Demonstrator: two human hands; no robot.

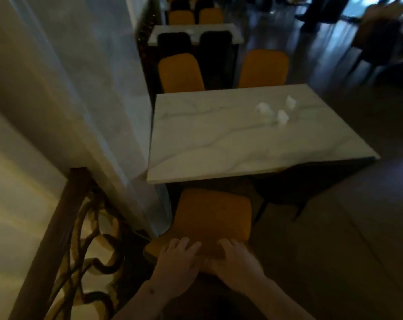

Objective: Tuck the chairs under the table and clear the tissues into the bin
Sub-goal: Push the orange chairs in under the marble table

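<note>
An orange chair stands at the near left side of the marble table, its seat partly under the top. My left hand and my right hand both rest on the top of its backrest, fingers curled over the edge. Three crumpled white tissues lie on the table's far right part. A dark chair sits tucked under the near right side. Two orange chairs stand at the far side. No bin is in view.
A marble pillar rises directly left of the table. An ornate railing with a wooden handrail runs at lower left. More tables and chairs line up behind. Dark floor opens to the right.
</note>
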